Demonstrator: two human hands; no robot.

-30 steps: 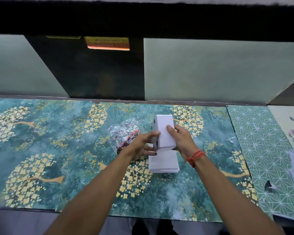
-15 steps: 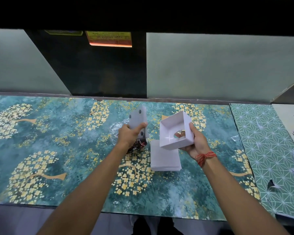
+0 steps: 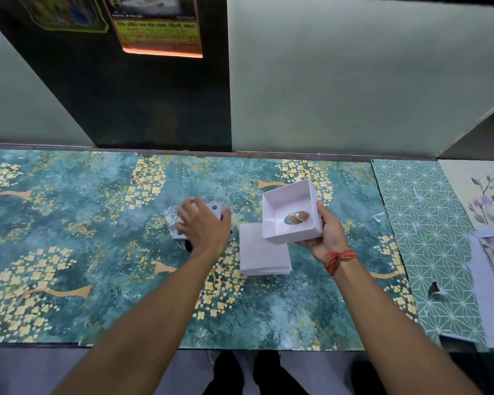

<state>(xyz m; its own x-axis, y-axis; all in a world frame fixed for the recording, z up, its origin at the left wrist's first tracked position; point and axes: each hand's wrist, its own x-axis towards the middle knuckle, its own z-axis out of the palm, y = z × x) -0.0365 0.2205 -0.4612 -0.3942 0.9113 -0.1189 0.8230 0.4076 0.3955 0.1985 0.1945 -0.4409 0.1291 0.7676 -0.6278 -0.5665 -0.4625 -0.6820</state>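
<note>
Hands — left [image 3: 203, 225] holds insert [image 3: 211, 207]; right [image 3: 325, 235] grips box [image 3: 288, 202].

Shop-like counter [image 3: 69, 223] lined with patterned sheets [image 3: 425, 223], poster [image 3: 157, 27] behind.

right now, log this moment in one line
left hand: holds grey insert over plastic bag | right hand: holds open white box | table: white stack
</note>
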